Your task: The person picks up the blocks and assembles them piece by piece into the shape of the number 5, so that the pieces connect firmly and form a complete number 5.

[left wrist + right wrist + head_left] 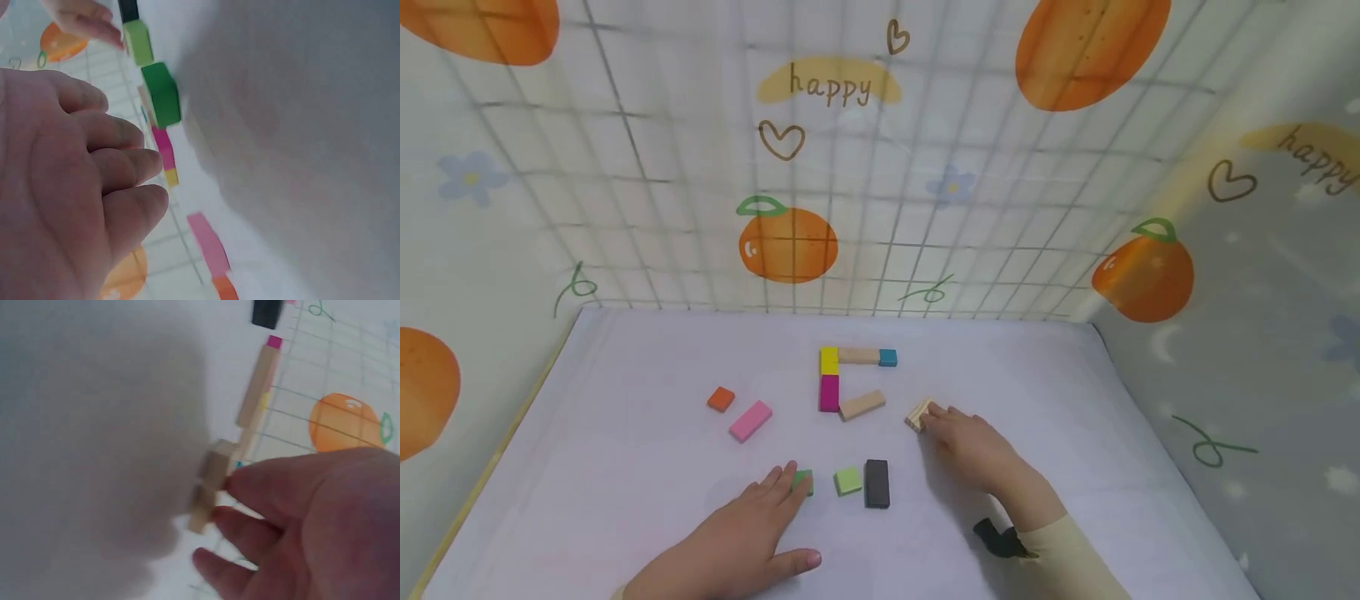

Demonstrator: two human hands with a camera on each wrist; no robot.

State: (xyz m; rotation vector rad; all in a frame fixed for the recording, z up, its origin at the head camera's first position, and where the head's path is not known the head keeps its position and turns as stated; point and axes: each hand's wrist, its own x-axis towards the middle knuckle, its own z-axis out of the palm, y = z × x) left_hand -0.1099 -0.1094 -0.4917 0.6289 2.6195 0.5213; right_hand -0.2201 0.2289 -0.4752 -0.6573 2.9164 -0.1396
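My left hand [745, 529] is spread low over the table, its fingertips overlapping a dark green block [161, 95]. Seen from the left wrist, the fingers are loosely bent beside that block. A light green block [847, 481] and a black block [877, 483] stand to its right. On the right, my right hand [973, 450] touches a striped plain wooden block [917, 415] with its fingertips. Two blurred wooden pieces [217, 467] show at those fingers in the right wrist view. Another plain wooden block [862, 405] lies tilted left of this hand.
Farther back, a yellow block [829, 361], a magenta block [829, 393], a wooden block [858, 356] and a blue block [888, 357] form a corner shape. An orange block [721, 399] and a pink block [750, 422] lie left. A patterned curtain [865, 183] hangs behind the white table [625, 375].
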